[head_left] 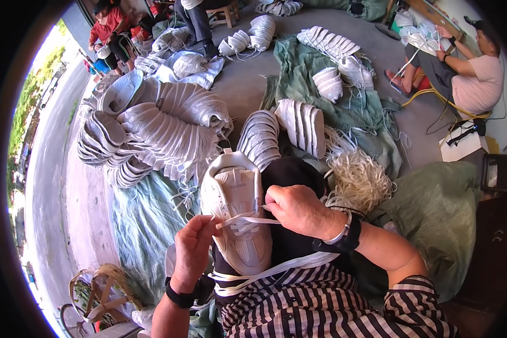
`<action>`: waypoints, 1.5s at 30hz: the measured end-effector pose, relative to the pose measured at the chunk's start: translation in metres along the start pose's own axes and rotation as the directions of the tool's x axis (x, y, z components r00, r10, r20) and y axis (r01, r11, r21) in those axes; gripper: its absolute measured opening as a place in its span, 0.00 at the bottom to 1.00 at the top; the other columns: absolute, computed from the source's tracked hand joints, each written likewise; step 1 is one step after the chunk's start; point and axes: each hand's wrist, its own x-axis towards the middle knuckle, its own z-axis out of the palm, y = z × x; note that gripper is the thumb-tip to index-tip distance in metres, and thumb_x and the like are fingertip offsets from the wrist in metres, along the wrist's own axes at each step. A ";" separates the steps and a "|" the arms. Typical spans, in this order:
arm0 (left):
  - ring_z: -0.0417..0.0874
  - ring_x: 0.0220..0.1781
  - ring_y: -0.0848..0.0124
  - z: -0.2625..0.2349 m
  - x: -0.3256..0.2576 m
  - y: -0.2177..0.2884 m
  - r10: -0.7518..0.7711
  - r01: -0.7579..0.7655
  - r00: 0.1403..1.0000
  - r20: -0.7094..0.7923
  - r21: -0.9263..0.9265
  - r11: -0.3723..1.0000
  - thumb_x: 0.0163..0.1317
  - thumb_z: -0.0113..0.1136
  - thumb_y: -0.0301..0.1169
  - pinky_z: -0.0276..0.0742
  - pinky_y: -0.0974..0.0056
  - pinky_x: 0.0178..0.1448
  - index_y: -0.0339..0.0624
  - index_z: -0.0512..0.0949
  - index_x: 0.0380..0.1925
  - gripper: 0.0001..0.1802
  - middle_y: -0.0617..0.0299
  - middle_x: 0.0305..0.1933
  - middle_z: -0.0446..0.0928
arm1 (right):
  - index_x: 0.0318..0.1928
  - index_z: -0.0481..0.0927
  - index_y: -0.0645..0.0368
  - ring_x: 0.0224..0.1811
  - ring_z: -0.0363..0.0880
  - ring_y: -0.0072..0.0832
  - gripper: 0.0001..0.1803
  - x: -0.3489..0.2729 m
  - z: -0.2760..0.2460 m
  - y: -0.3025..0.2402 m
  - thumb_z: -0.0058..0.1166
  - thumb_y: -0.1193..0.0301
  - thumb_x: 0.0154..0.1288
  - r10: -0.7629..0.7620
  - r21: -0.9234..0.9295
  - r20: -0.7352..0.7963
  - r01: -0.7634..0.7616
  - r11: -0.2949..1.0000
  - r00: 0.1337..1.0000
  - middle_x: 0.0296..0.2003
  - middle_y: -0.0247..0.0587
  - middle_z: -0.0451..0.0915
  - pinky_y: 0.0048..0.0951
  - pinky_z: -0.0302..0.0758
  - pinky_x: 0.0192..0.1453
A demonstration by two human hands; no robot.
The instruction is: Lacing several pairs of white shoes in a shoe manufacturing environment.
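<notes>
A white shoe upper [231, 191] rests on my lap, its toe towards me and its collar away. A flat white shoelace [243, 218] runs across its lower eyelets. My left hand [194, 245] pinches the lace at the left edge of the upper, thumb against fingers. At the right edge my right hand [301, 211] is closed, with a lace tip showing at its fingertips. Several loose white laces [287, 269] lie over my lap below the toe. Beyond the upper stand two nested stacks of shoe uppers [260, 139].
A large heap of stacked uppers [169, 127] lies left on green sheeting [152, 219]. A tangled pile of white laces [359, 177] sits right, near a green sack [434, 217]. A seated person [473, 73] handles laces at far right; others sit far left. A woven basket [110, 290] stands lower left.
</notes>
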 end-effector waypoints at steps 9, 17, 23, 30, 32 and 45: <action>0.74 0.25 0.75 -0.007 -0.001 0.006 0.003 0.001 1.000 -0.016 0.204 0.979 0.63 0.55 0.26 0.71 0.70 0.32 0.33 0.77 0.30 0.07 0.60 0.24 0.76 | 0.32 0.75 0.61 0.27 0.81 0.42 0.03 0.002 0.002 -0.002 0.54 0.75 0.58 -0.189 -0.095 0.002 0.188 0.978 0.982 0.23 0.47 0.79 0.36 0.75 0.29; 0.70 0.27 0.81 -0.005 0.012 0.002 -0.116 0.103 0.984 0.134 0.104 0.989 0.66 0.54 0.35 0.69 0.70 0.32 0.34 0.77 0.27 0.15 0.65 0.22 0.74 | 0.32 0.75 0.59 0.31 0.80 0.45 0.05 0.010 -0.015 -0.003 0.54 0.71 0.59 0.007 0.168 0.217 -0.045 0.985 0.976 0.26 0.47 0.79 0.41 0.75 0.35; 0.70 0.27 0.83 -0.004 0.023 0.003 -0.171 0.183 0.976 0.134 -0.080 0.980 0.64 0.56 0.36 0.69 0.70 0.32 0.36 0.78 0.25 0.15 0.65 0.22 0.74 | 0.33 0.75 0.59 0.32 0.80 0.46 0.05 0.012 -0.016 -0.003 0.53 0.72 0.59 -0.010 0.160 0.220 -0.026 0.987 0.975 0.26 0.47 0.79 0.41 0.75 0.36; 0.76 0.25 0.69 -0.002 0.031 0.024 0.367 -0.392 0.907 0.205 0.727 0.563 0.56 0.59 0.32 0.72 0.63 0.32 0.44 0.79 0.28 0.05 0.64 0.20 0.73 | 0.34 0.74 0.59 0.32 0.80 0.45 0.05 0.013 -0.012 0.000 0.54 0.73 0.58 -0.099 0.141 0.206 0.070 0.988 0.973 0.26 0.46 0.79 0.40 0.75 0.35; 0.76 0.32 0.62 -0.015 0.040 0.037 0.246 -0.461 0.887 0.390 0.751 0.473 0.53 0.60 0.32 0.73 0.58 0.37 0.48 0.79 0.30 0.05 0.64 0.25 0.74 | 0.36 0.74 0.58 0.30 0.79 0.46 0.05 0.010 -0.007 0.001 0.54 0.73 0.58 -0.235 0.072 0.026 0.232 0.970 0.972 0.30 0.45 0.78 0.38 0.75 0.33; 0.76 0.40 0.62 -0.012 0.074 0.082 0.134 -0.722 0.677 0.724 0.617 0.314 0.41 0.71 0.34 0.73 0.57 0.43 0.50 0.79 0.31 0.15 0.67 0.36 0.76 | 0.27 0.74 0.65 0.35 0.73 0.33 0.05 0.041 -0.003 -0.007 0.47 0.75 0.52 -0.549 -0.373 0.276 0.614 0.695 0.789 0.31 0.44 0.73 0.35 0.72 0.38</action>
